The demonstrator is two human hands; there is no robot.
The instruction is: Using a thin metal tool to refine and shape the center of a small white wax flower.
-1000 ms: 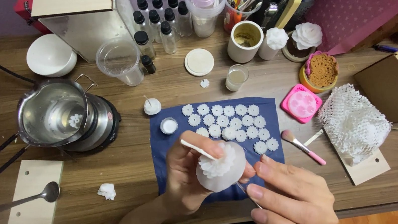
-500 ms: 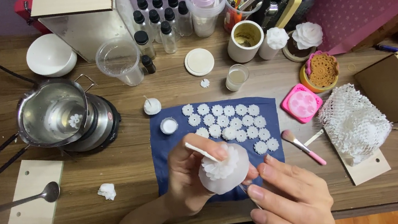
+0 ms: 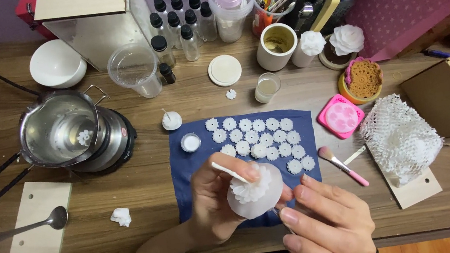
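While the translucent white flower-shaped wax piece (image 3: 255,192) sat over the near edge of the dark blue cloth (image 3: 185,174), left hand (image 3: 218,201) cupped it, fingers curled, thumb pinning a thin white stick (image 3: 229,172) on top. Right hand (image 3: 326,227) touched its underside, fingers loosely bent. Small white wax flowers (image 3: 261,139) lay across the cloth's far half.

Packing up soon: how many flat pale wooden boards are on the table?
2: a board at left under the spoon, another board at right under the white netting; none seems hidden.
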